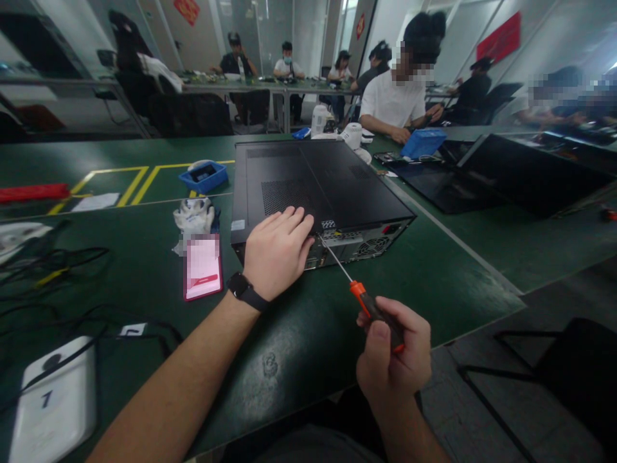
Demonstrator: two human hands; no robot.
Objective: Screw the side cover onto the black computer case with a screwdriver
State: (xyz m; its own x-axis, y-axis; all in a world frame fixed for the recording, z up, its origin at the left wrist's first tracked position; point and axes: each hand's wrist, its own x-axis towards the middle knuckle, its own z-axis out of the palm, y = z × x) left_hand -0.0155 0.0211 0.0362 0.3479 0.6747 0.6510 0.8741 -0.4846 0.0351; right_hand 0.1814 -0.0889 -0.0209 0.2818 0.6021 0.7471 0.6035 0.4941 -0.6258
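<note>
A black desktop computer case [308, 173] lies flat on the green table, its rear panel [357, 244] with fan grille turned toward me. My left hand [279, 247] rests on the case's near edge, palm down, fingers stretched over the top cover; a dark watch is on the wrist. In my right hand [398, 354] is a screwdriver [366, 299] with an orange and dark handle, fingers wrapped round it. Its long metal shaft slants up to the left, and the tip meets the upper edge of the rear panel. Whether a screw sits under the tip is too small to tell.
Left of the case are a pink-framed phone [203, 267], work gloves [195, 215] and a blue tray [203, 175]. Black cables and a white device [55, 399] lie further left. Dark flat panels [448, 183] are at right. A co-worker [400, 96] sits opposite; a chair [573, 360] stands lower right.
</note>
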